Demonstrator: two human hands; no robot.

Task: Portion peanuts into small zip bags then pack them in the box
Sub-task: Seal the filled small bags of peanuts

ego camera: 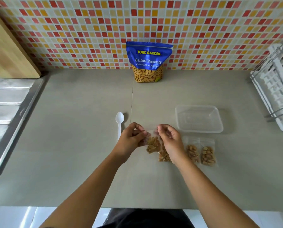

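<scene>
My left hand [130, 141] and right hand [170, 139] pinch the zip bag [152, 145] by its top, probably to seal it, with the box [199, 119] handy at two o'clock.

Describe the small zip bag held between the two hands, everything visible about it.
The small zip bag is clear thin plastic, its lower half filled with tan peanuts, the upper part empty-looking. It is held roughly upright over the grey counter. The left hand pinches its top left corner and the right hand its top right, at the mouth. Whether the zip is sealed cannot be told. A second filled bag lies close beside it.
</scene>
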